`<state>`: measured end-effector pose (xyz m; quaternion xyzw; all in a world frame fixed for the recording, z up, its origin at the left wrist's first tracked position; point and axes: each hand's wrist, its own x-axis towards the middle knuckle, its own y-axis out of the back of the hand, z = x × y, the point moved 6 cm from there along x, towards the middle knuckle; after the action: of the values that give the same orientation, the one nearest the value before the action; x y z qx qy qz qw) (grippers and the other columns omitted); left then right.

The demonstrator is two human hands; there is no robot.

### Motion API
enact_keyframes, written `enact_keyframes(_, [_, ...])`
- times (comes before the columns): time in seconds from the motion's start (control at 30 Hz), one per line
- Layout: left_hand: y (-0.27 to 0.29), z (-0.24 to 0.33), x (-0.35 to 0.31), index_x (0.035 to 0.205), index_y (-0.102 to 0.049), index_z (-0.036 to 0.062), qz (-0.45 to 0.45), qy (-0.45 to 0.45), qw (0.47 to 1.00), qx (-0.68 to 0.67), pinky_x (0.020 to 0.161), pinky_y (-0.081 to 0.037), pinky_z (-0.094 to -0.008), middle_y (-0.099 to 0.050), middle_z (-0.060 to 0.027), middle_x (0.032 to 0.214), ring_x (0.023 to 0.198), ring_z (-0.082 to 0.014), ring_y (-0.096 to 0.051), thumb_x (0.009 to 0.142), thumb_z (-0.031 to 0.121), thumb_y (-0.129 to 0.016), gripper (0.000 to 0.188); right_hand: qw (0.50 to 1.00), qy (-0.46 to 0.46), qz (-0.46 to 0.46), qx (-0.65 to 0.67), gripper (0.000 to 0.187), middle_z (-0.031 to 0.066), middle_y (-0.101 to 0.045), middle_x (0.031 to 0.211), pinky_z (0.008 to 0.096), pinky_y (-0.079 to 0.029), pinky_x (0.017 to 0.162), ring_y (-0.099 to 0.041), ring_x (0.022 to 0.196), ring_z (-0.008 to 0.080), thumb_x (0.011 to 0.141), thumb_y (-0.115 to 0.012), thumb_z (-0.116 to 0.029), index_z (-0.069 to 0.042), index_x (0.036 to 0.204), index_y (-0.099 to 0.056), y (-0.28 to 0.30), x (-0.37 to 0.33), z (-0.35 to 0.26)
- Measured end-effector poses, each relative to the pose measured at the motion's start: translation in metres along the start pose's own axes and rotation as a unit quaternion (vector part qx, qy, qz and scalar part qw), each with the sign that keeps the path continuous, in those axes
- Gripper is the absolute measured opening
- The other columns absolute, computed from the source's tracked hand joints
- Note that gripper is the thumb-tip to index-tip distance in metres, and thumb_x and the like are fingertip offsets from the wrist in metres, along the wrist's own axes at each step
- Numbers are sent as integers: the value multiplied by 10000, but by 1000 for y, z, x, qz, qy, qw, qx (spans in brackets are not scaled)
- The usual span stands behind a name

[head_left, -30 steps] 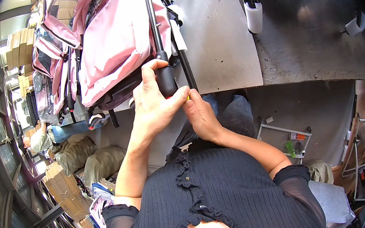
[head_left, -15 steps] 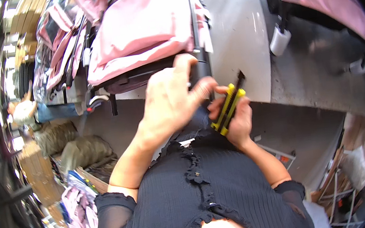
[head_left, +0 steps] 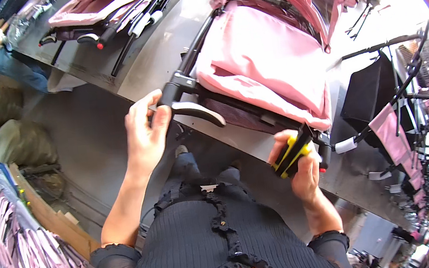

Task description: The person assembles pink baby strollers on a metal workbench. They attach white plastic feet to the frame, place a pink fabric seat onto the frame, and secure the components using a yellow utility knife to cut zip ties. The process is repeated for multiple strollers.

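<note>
A pink stroller with a black frame lies on the workbench in front of me. My left hand is closed round the end of the black frame tube at its left side. A curved black-and-white lever sticks out beside that tube. In my right hand is a black-and-yellow two-handled tool, with the fingers wrapped round it. The tool's dark head is close to the stroller's lower right corner; whether they touch I cannot tell.
Another folded pink stroller lies at the far left of the bench. At the right stands a black frame with pink fabric. Pink fabric pieces are piled at the lower left, near green sacks. A person is at the far left.
The view has turned, and the stroller now lies further right in it. My left hand has moved to the left tube end. My right hand, still holding the tool, is now by the stroller's right corner.
</note>
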<state>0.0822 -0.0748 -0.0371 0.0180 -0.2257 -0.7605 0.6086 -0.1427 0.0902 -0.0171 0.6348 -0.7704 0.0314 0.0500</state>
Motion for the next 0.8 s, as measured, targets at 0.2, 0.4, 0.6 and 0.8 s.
enact_keyframes(0.2, [-63,-94,23,1131,-488,3,-247,382,769,-448,714,-442,-220,-558,-27,896,785,-93,-520,793,144,-684,415,964,-60,-53,-254,451,63,-514,947,269,-399,791,-482,856,130,970,-391,-357,13,1212,-481,-57,89,-33])
enact_keyframes(0.4, [-85,-97,45,879,-588,60,-272,424,655,-563,535,-445,-230,-552,-25,633,519,-105,-518,903,394,-531,339,808,-32,-168,-564,302,174,-603,871,337,-449,713,-590,770,296,896,-475,-187,19,1098,-562,-119,156,-49])
enact_keyframes(0.6, [-41,-108,5,1253,-439,38,-177,368,712,-571,749,-453,-232,-591,-55,977,829,-96,-565,899,312,-571,467,533,106,-396,-740,340,87,-558,807,378,-454,709,-570,806,260,827,-621,-343,-63,1008,-555,-182,187,-28])
enact_keyframes(0.8, [-45,-88,-4,1296,-357,-12,-207,302,666,-650,863,-454,-278,-570,-85,1091,993,-132,-548,804,307,-728,694,434,155,-446,-767,357,79,-615,760,342,-454,694,-609,745,228,828,-597,-400,-46,871,-594,-210,191,-22])
